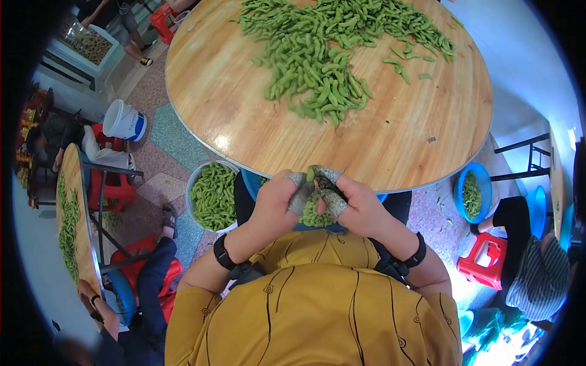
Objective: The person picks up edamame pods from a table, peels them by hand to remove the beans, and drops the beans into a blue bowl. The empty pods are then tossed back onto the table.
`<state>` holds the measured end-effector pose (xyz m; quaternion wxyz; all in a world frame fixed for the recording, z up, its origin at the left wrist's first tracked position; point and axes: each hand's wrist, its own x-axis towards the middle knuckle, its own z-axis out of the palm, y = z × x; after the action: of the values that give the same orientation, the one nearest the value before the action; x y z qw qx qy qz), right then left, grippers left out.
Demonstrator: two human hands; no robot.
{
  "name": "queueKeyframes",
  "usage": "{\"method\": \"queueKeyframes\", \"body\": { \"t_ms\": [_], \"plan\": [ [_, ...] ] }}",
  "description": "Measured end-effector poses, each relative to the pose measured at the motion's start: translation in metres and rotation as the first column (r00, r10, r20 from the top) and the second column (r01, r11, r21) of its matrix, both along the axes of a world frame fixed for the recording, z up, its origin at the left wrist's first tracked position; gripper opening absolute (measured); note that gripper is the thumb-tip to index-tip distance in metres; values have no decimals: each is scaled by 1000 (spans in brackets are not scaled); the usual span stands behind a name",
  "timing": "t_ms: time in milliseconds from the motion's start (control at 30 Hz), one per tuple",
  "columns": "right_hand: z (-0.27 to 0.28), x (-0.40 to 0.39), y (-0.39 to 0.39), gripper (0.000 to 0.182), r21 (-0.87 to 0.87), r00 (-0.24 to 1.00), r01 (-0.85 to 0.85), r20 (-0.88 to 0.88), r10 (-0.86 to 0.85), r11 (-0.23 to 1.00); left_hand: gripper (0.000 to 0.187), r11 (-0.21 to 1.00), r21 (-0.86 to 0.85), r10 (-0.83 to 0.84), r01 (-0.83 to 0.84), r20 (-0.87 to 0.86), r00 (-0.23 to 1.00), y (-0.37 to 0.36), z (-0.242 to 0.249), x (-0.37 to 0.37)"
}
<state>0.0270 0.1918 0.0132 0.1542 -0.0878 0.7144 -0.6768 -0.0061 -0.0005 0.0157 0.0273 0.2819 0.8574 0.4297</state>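
My left hand (279, 198) and my right hand (359, 204) meet just off the near edge of the round wooden table, with grey coverings on some fingers. Both are closed around a green soybean pod (310, 175), pinched between the fingertips; part of it is hidden. Below them, a blue basin (249, 180) in my lap holds light green shelled beans (312, 215). Beyond my hands, a large heap of soybean pods (323, 67) covers the far part of the table (226, 91).
A white tub (194, 183) of pods stands on the floor at left, near a white bucket (125, 121). On the right are a blue basin (482, 189) of pods and a red stool (484, 259). Other people sit at side tables.
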Motion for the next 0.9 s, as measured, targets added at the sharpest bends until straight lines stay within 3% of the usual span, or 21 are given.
{"method": "queueKeyframes", "body": {
  "t_ms": [33, 100, 133, 200, 233, 267, 300, 433, 500, 533, 600, 700, 733, 800, 833, 867, 900],
  "plan": [
    [-3, 0, -2, 45, 0, 1000, 2, 2, -2, 1000, 13, 1000, 0, -2, 2, 2, 1000, 0, -2, 0],
    [-10, 0, -5, 44, -8, 997, 41, -64, -41, 999, 16, 982, -189, -40, -2, -217, 975, 0, -12, 2],
    [-9, 0, -5, 44, -9, 997, 44, -62, -44, 999, 16, 982, -190, -43, 1, -216, 976, 0, -18, 2],
    [-7, 0, -3, 40, -240, 927, 46, 372, 48, 970, 5, 989, 131, -46, 63, -131, 990, 2, -26, -1],
    [-4, 2, -2, 40, -240, 926, 49, 374, 46, 969, 5, 989, 130, -49, 66, -129, 990, 0, -25, 1],
    [0, 5, 0, 37, -386, 863, 104, 493, 110, 917, 8, 859, 500, -191, -110, 511, 838, -3, -21, 3],
    [1, 7, 1, 34, -511, 785, 177, 589, 192, 841, 12, 649, 595, -504, -474, 803, 319, -6, -19, 5],
    [-6, 7, 7, 29, -365, 841, 54, 519, 155, 929, 20, 589, 641, -611, -492, 752, 249, -10, -28, 6],
    [-16, 6, 4, 25, -76, 958, 149, 257, -125, 986, 18, 616, 636, -612, -464, 758, 226, -10, -28, 6],
    [-14, 3, 5, 25, -74, 958, 149, 259, -126, 986, 18, 615, 637, -614, -465, 757, 224, -9, -26, 7],
    [-8, -4, 8, 18, -242, 881, 130, 474, 0, 962, 18, 686, 543, -547, -484, 824, 149, -6, -18, 9],
    [-15, -6, 8, 12, -372, 887, 87, 451, 97, 924, 23, 726, 538, -554, -429, 827, 99, -8, -9, 6],
    [-15, -5, 7, 12, -370, 886, 85, 453, 99, 925, 23, 724, 538, -555, -432, 826, 99, -8, -10, 7],
    [-15, -3, 2, 9, -379, 910, 121, 412, 50, 918, 16, 841, 502, -383, -200, 815, 435, -7, -11, 12],
    [-16, -1, 1, 9, -379, 909, 120, 414, 52, 918, 16, 841, 501, -381, -204, 817, 434, -5, -15, 11],
    [-16, 0, 0, 8, -358, 897, 156, 442, 20, 921, 11, 907, 421, -264, 31, 507, 821, -2, -20, 8],
    [-16, 0, 0, 7, -336, 884, 193, 467, -14, 922, 10, 957, 220, -198, 187, 27, 980, 1, -20, 6]
  ]
}}
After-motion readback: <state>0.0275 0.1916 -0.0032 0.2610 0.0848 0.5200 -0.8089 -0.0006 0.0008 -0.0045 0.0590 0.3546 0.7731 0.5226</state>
